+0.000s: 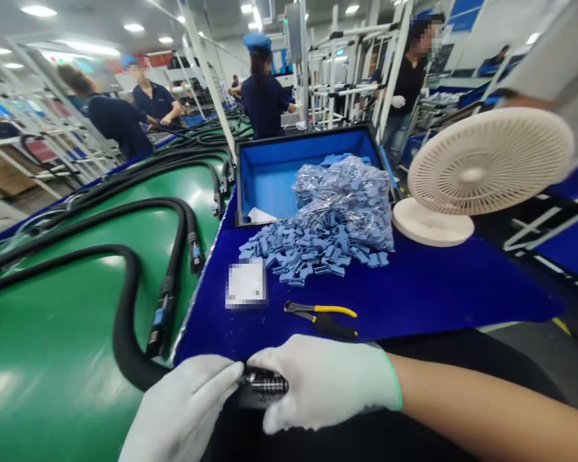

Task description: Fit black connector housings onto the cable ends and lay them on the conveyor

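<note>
Head view looks forward and down along a work line in a factory. The left hand (183, 407) and the right hand (327, 382) both wear white gloves, and they are close together at the bottom of the picture. The fingers (224, 375) of both hands are curled and closed around a ribbed metal connector (264, 383), one hand from each side, so only a short part of it shows between the gloves. A thick black cable (128, 327) comes from the left and reaches the hands, passing behind the left glove.

Just beyond the hands, yellow-handled pliers (320, 319) lie on a dark blue surface (438, 301), near a blurred white card (245, 283). Farther on the same surface, many small blue plastic clips (313, 250) are spread in a heap against clear plastic bags (347, 199) full of the same clips, in front of a blue-lined case (264, 173). A cream desk fan (481, 163) stands to the right of the bags. On the left, more black cables with blue-marked connectors (160, 327) lie on a green surface (52, 346). Co-workers in dark uniforms (264, 102) stand farther away.
</note>
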`<state>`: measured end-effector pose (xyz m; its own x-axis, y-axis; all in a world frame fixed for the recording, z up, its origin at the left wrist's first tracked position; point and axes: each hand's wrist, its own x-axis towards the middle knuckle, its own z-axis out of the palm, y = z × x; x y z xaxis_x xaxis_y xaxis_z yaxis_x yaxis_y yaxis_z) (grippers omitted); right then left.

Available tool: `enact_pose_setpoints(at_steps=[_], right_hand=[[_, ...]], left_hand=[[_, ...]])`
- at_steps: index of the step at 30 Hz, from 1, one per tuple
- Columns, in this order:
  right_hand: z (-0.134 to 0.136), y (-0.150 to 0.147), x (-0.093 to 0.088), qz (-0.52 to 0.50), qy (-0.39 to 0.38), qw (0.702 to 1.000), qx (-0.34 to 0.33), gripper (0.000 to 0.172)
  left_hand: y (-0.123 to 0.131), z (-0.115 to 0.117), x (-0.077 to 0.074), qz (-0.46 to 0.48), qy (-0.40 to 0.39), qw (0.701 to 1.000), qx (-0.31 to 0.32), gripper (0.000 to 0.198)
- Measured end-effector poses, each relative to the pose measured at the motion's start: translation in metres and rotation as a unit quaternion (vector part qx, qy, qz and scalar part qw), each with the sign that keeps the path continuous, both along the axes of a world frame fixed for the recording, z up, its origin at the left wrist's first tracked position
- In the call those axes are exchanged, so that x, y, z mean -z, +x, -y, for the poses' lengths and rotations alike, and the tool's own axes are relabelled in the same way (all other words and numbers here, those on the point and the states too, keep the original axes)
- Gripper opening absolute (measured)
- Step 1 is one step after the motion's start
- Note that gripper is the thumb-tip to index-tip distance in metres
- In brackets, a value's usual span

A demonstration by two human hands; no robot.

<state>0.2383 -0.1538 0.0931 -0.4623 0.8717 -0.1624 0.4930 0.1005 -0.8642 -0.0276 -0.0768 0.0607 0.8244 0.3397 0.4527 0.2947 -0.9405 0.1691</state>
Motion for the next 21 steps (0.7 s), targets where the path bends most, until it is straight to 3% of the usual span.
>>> enact_pose_setpoints(at_steps=[3, 5, 7, 9, 13, 15, 17, 19, 21], right_hand=[[0.008, 0.018, 0.008, 0.158, 0.093, 0.974, 0.135, 0.042], [0.015, 0.028, 0.023, 0.302, 0.150, 0.921, 0.194, 0.029], [0.020, 0.034, 0.042, 0.403, 0.161, 0.883, 0.181, 0.012], [0.021, 0.037, 0.058, 0.425, 0.164, 0.876, 0.160, 0.008], [0.012, 0.041, 0.068, 0.288, 0.100, 0.929, 0.209, 0.011], [0.007, 0.040, 0.063, 0.159, 0.028, 0.956, 0.245, 0.015], [0.002, 0.035, 0.053, 0.051, -0.014, 0.963, 0.263, 0.017], [-0.001, 0.024, 0.041, -0.014, 0.013, 0.970, 0.242, 0.007], [-0.004, 0.011, 0.028, -0.062, 0.080, 0.979, 0.179, 0.029]], left_hand=[[0.005, -0.002, 0.007, 0.021, -0.143, 0.978, -0.148, 0.019], [0.008, -0.003, 0.003, 0.008, -0.241, 0.935, -0.261, 0.025], [0.012, -0.003, -0.005, 0.001, -0.333, 0.887, -0.319, 0.032], [0.018, -0.005, -0.013, 0.027, -0.410, 0.849, -0.333, 0.038], [0.030, -0.011, -0.025, 0.108, -0.507, 0.795, -0.316, 0.043], [0.033, -0.014, -0.031, 0.136, -0.533, 0.776, -0.308, 0.043], [0.034, -0.014, -0.036, 0.153, -0.547, 0.766, -0.300, 0.044], [0.034, -0.014, -0.040, 0.163, -0.555, 0.762, -0.290, 0.045], [0.034, -0.014, -0.041, 0.168, -0.555, 0.763, -0.286, 0.045]])
